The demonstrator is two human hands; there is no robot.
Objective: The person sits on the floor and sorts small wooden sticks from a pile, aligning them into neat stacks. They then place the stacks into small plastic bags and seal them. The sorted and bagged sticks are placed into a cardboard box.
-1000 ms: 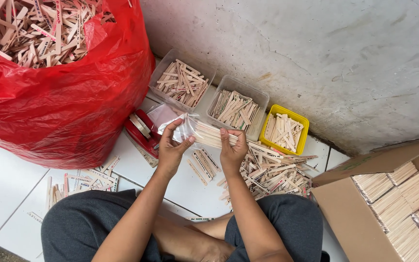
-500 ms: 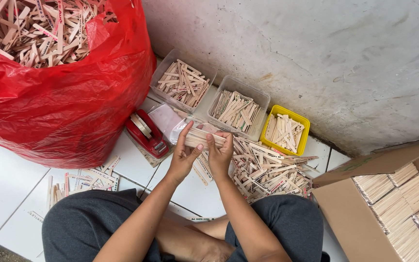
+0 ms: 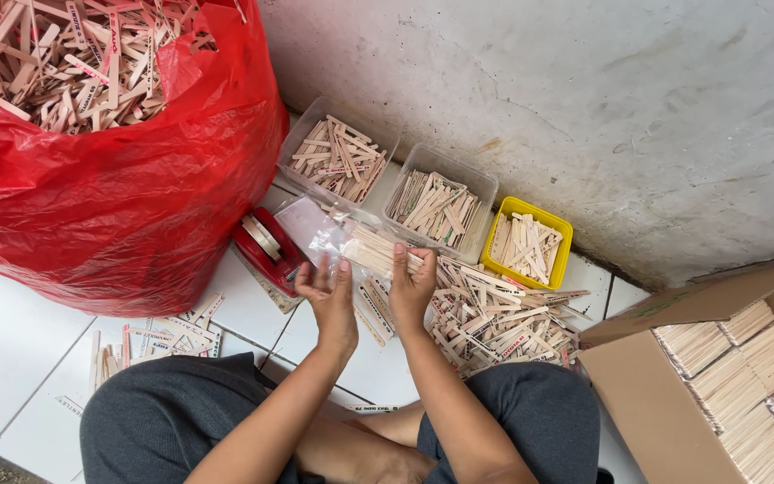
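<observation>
**Stick bundle at the bag mouth**

My left hand (image 3: 331, 300) grips the clear plastic bag (image 3: 311, 231) open. My right hand (image 3: 411, 285) has its fingers closed over a bundle of wooden sticks (image 3: 378, 251), its end inside the bag mouth, above the tiled floor (image 3: 11, 341) beside the red tape dispenser (image 3: 266, 246). Judged step: bagging. The next move needs the bundle kept square while sliding in.

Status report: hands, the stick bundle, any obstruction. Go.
Left hand and right hand both grip bundle of wooden sticks in clear plastic bag. Red tape dispenser beside left hand. Nothing blocking.
</observation>
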